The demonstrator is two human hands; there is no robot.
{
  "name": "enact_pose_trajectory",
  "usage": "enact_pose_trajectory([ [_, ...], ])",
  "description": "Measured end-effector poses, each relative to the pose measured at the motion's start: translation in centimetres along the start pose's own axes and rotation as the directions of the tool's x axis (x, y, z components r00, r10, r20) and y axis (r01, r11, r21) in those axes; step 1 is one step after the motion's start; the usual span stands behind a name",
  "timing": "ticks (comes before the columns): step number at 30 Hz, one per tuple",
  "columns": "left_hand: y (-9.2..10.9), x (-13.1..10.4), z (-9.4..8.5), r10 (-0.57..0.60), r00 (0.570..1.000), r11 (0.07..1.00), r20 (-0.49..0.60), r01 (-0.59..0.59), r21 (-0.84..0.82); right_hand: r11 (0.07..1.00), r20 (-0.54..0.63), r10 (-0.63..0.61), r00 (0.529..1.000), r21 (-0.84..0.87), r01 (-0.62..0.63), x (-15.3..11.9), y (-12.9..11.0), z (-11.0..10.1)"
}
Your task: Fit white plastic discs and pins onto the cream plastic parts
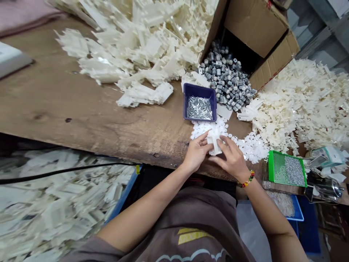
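At the table's front edge, my left hand point(196, 152) grips a small white plastic part point(215, 141) between thumb and fingers. My right hand point(231, 156), with a beaded bracelet on the wrist, has its fingertips on the part's right side, thumb and fingers curved about it. Small white plastic discs point(253, 146) lie spread behind and to the right of the hands. Just beyond the part stands a purple bin point(186, 103) holding thin metal pins point(200, 107). The finer detail of the part is hidden by my fingers.
Grey metal cylinders point(226, 78) spill from a cardboard box point(256, 27). Cream plastic parts pile up at the back point(152, 40) and right point(319, 105). A green tray point(278, 167) of small metal pieces sits at right. A black cable point(68, 170) crosses a parts-filled bin point(68, 203) below left.
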State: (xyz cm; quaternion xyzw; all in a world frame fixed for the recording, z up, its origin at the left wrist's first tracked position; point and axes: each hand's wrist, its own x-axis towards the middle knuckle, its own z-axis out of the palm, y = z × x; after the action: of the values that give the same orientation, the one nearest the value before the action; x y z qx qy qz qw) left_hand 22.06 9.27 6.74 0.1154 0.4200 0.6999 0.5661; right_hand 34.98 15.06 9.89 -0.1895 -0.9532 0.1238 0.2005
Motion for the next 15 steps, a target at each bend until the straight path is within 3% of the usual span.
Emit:
enact_pose_trajectory([
  [4, 0.5, -0.9, -0.1, 0.1, 0.994, 0.988, 0.047, -0.105, 0.112, 0.998, -0.062, 0.038, 0.997, -0.044, -0.041, -0.8, -0.7, 0.7],
  [8, 0.8, -1.4, -0.5, 0.092, 0.984, 0.979, 0.152, -0.117, 0.166, 0.998, -0.088, 0.049, 0.995, -0.038, -0.052, -1.1, -1.8, 0.8],
  [10, 0.7, -1.5, -0.7, 0.101, 0.986, 0.97, 0.134, -0.128, 0.207, 0.998, -0.064, 0.062, 0.996, 0.013, -0.062, -1.0, -2.1, 0.6],
  [13, 0.6, -1.8, -1.0, 0.152, 0.985, 0.942, 0.076, -0.168, 0.291, 0.959, -0.062, 0.242, 0.968, 0.166, -0.229, -0.4, -2.0, -0.1],
  [15, 0.7, -2.1, -1.1, 0.162, 0.978, 0.918, 0.131, -0.198, 0.345, 0.897, 0.004, 0.37, 0.929, 0.258, -0.358, 0.4, -1.4, -0.7],
])
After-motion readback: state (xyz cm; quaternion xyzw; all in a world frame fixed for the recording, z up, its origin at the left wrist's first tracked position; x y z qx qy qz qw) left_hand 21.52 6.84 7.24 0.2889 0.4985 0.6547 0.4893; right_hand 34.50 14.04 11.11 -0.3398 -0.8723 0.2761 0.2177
